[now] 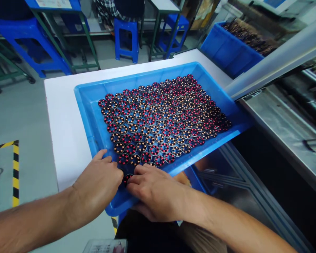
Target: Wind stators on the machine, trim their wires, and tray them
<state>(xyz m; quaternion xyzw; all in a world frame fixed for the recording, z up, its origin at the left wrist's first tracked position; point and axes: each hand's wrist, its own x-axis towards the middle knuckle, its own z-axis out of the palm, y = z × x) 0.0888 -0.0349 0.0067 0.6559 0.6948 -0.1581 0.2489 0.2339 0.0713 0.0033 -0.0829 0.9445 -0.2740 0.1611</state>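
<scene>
Rows of small ring-shaped motor stators [150, 121], wound in copper and red, lie flat in a blue plastic tray [84, 105]. My left hand [100, 181] is over the tray's near left corner, fingers curled under and thumb stuck out; whatever is inside those fingers is hidden. Just to its right, my right hand [155, 188] reaches over the near rim with bent fingers. Its fingertips are closed at a red-wound stator [127, 179] in the nearest row, partly covered by both hands. Other stators under the right hand are hidden.
The tray sits on a white tabletop [61, 126], its near edge overhanging. A slanted pale post [274, 56] and a metal bench [284, 119] stand at right. Beyond is a filled blue bin [229, 49]. Blue stools [126, 38] and a seated person are behind.
</scene>
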